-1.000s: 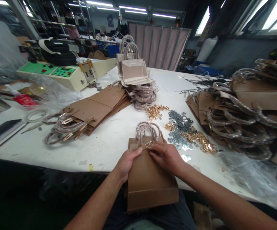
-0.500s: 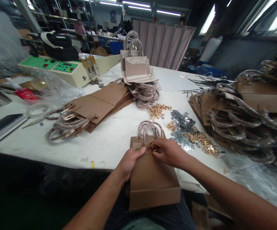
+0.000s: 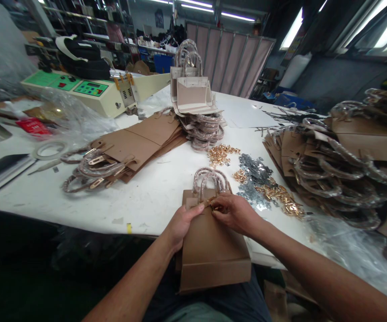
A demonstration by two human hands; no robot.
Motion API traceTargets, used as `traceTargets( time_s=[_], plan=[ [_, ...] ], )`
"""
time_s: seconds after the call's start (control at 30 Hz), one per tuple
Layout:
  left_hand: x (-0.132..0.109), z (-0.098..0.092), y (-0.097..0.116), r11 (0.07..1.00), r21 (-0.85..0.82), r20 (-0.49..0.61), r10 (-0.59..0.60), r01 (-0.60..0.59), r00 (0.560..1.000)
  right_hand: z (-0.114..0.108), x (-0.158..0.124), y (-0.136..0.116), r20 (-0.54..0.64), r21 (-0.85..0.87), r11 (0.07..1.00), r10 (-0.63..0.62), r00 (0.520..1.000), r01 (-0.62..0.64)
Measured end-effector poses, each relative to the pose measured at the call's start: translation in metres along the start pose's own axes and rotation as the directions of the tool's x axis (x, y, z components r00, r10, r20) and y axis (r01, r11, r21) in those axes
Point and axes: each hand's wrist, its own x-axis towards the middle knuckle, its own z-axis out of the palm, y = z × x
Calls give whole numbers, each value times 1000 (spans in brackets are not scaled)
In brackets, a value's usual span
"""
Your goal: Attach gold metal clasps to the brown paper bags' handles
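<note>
A brown handbag panel with plastic-wrapped handles rests across my lap and against the table edge. My left hand grips its upper left side, the thumb pressed on the front near the top flap. At the top middle, my right hand pinches a small gold metal fitting against the bag. The fingers partly hide that fitting. Just beyond the right hand lie grey metal plates and loose gold fittings in piles.
Flat brown bag pieces with wrapped handles lie on the left of the white table. Another heap of bags fills the right. Pale bag pieces stand at the back. A machine with green panels and a tape roll are left.
The right-hand fingers have shifted slightly at the gold fitting. Both hands stay on the bag, and the view has tilted a little.
</note>
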Motion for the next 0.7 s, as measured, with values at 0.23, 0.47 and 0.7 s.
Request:
traceTargets(
  time_s=[0.23, 0.47, 0.7],
  plan=[
    [0, -1, -2, 1000, -30, 10, 4, -4, 1000, -10, -8, -1, 66, 48, 998, -49, 997, 46],
    [1, -2, -1, 1000, -27, 5, -1, 1, 1000, -6, -8, 2, 4, 30, 999, -45, 999, 44],
    [1, -3, 0, 999, -35, 0, -14, 14, 1000, -6, -8, 3, -9, 27, 998, -65, 998, 65]
  ],
)
